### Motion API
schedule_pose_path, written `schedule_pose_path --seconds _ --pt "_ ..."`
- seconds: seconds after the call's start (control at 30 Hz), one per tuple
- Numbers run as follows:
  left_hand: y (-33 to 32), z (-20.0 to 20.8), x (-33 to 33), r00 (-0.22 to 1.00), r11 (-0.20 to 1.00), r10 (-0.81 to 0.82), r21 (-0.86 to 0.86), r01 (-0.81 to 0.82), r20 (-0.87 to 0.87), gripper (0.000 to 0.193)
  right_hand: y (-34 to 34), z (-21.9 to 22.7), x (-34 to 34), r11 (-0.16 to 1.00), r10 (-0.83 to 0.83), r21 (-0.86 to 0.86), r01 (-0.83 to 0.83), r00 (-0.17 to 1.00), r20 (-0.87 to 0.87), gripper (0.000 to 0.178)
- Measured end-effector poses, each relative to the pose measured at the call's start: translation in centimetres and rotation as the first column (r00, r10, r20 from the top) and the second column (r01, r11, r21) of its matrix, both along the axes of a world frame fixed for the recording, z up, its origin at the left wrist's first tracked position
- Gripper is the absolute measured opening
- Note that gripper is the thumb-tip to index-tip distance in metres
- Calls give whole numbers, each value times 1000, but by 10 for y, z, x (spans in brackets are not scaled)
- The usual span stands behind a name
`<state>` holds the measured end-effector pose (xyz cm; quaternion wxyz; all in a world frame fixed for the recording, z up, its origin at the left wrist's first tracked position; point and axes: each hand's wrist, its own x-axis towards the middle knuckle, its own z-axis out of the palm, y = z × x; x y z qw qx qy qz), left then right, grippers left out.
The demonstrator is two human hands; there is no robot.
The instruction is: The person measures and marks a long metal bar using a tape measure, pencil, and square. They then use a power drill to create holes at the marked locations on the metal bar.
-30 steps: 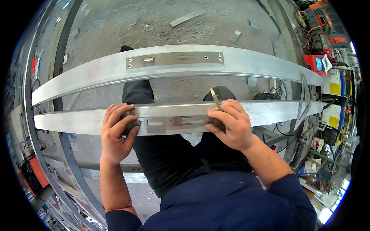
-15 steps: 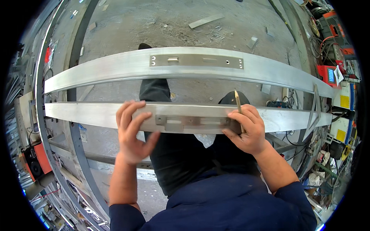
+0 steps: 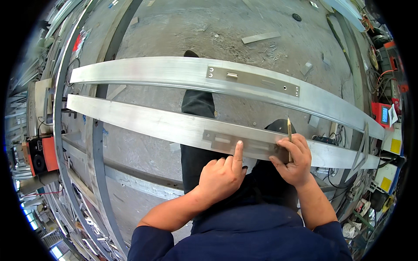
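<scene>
Person is standing over two long aluminium profiles lying side by side, raised off the concrete floor (image 3: 183,26). Work is happening on the near profile (image 3: 143,122).

Left hand (image 3: 221,176) is pressing one extended index finger down on the flat metal plate (image 3: 241,145) sitting on the near profile. The other fingers are curled loosely, gripping nothing. Looks like the finger is there to pin the plate so it doesn't slide.

Right hand (image 3: 294,158) is closing its fingers round a pencil (image 3: 289,138), held upright with the tip down at the plate's right end. The same hand is also resting on the profile, probably to steady the mark. Whether the tip is actually touching the metal, I cannot tell.

Far profile (image 3: 143,71) is carrying a matching plate (image 3: 254,80) already lying along it, with holes at both ends and a slot near the left end. It reads as the reference for where the near plate goes.

A steel frame rail (image 3: 130,180) is running underneath, apparently supporting the profiles. A red meter box (image 3: 383,115) and cables are sitting at the right edge, with loose offcuts lying on the floor beyond.
</scene>
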<state>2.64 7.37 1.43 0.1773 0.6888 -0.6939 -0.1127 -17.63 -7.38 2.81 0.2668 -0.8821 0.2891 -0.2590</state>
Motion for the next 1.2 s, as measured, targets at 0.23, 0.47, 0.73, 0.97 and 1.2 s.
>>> schedule_pose_path --seconds 0.23,0.47,0.73,0.97,1.2 --pt "3 -8 1 981 998 -15 -55 26 194 76 1 1 2 1000 1 -12 -1 1000 -4 42" --pt "1 -5 -3 930 997 -66 -16 77 361 70 2 0 1 999 -32 -19 32 999 24 42" --pt "-2 1 -5 910 995 -98 39 90 404 70 2 -4 -1 993 -92 82 83 989 112 40" --pt "-3 2 -5 891 994 -106 36 101 442 72 1 3 -1 992 -71 109 64 996 56 42" --pt "-4 5 -4 896 992 -123 69 104 426 74 -1 1 -2 994 -58 93 58 998 0 38"
